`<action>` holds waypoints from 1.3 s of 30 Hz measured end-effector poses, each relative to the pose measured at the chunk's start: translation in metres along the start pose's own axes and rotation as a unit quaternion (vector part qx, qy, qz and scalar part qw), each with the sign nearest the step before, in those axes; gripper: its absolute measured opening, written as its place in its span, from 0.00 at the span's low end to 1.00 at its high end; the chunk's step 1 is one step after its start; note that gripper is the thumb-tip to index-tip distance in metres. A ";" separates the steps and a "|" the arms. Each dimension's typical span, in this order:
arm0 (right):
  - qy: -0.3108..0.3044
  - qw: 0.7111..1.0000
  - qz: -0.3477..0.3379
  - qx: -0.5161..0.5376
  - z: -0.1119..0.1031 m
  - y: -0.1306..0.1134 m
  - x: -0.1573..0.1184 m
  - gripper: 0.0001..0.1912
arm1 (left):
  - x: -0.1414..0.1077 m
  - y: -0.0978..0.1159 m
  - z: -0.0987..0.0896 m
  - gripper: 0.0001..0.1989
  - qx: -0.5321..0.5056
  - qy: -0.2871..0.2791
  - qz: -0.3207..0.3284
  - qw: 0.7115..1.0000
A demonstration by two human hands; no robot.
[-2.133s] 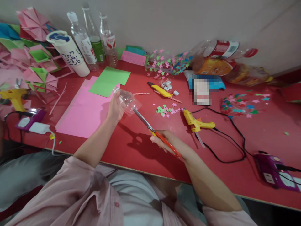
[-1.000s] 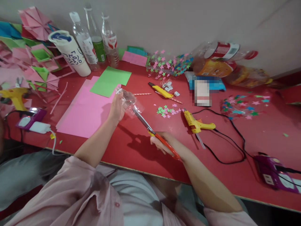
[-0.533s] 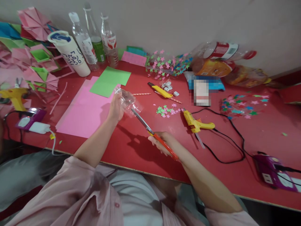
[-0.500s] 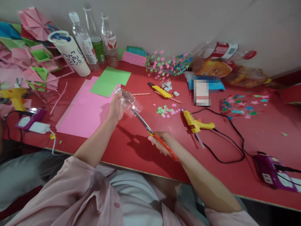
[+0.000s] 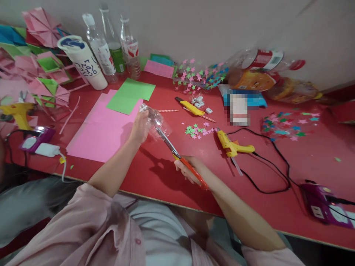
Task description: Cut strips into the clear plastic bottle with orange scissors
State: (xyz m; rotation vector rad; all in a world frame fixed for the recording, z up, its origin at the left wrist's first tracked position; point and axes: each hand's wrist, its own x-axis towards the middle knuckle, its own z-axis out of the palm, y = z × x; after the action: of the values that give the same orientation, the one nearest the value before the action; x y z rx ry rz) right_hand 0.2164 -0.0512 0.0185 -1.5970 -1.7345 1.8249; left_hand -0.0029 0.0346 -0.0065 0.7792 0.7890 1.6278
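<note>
My left hand (image 5: 140, 125) is closed around the neck end of a clear plastic bottle top (image 5: 159, 122), a cut piece held above the red table. In my right hand (image 5: 188, 170) is a pair of scissors (image 5: 172, 147) with orange-red handles, its blades pointing up and left. The blade tips meet the lower edge of the clear plastic; whether they are around it or only touching it, I cannot tell. Beneath and beside my left hand lie pink paper sheets (image 5: 97, 133) and a green sheet (image 5: 130, 96).
Pink and green paper stars (image 5: 194, 130), a yellow cutter (image 5: 191, 107) and a yellow glue gun (image 5: 233, 145) with a black cord lie to the right. Bottles (image 5: 129, 51) and a white tumbler (image 5: 85, 66) stand behind. A purple power strip (image 5: 318, 203) sits front right.
The bottle piece has turned and shifted slightly right in my left hand. The scissors have tilted a little, their tips still at the plastic.
</note>
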 end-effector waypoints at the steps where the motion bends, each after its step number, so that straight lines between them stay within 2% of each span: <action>1: 0.001 1.000 0.011 0.006 0.001 0.000 0.000 0.23 | 0.000 0.000 0.000 0.15 0.000 -0.001 0.000 1.000; 4: 0.012 0.999 0.044 -0.003 0.004 -0.001 0.002 0.23 | 0.000 -0.001 0.000 0.15 -0.006 0.003 0.004 1.000; 7: 0.021 0.999 0.044 -0.013 0.007 -0.001 0.002 0.23 | 0.000 -0.002 0.001 0.15 -0.014 0.013 -0.003 1.000; 12: 0.014 1.000 -0.009 -0.003 0.005 0.003 0.002 0.23 | 0.000 0.000 0.002 0.15 -0.032 0.023 -0.015 0.999; 18: -0.006 0.997 -0.075 -0.014 0.002 0.005 0.001 0.26 | 0.000 0.002 0.002 0.14 -0.018 0.008 -0.011 1.000; 28: 0.035 0.999 0.014 0.027 0.007 -0.013 -0.009 0.23 | 0.000 -0.001 0.002 0.17 0.004 0.019 -0.011 1.000; 34: -0.001 1.000 -0.007 0.001 0.004 -0.005 -0.001 0.24 | -0.002 -0.004 0.003 0.17 0.021 0.005 -0.015 1.000; 39: -0.006 1.000 -0.014 -0.005 0.003 0.004 0.005 0.24 | -0.006 -0.006 0.007 0.17 0.041 0.003 -0.028 0.999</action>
State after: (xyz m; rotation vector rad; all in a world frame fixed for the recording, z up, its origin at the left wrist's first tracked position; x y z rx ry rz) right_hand 0.2139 -0.0507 0.0111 -1.5611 -1.7637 1.8210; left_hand 0.0071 0.0306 -0.0079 0.8039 0.8778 1.5571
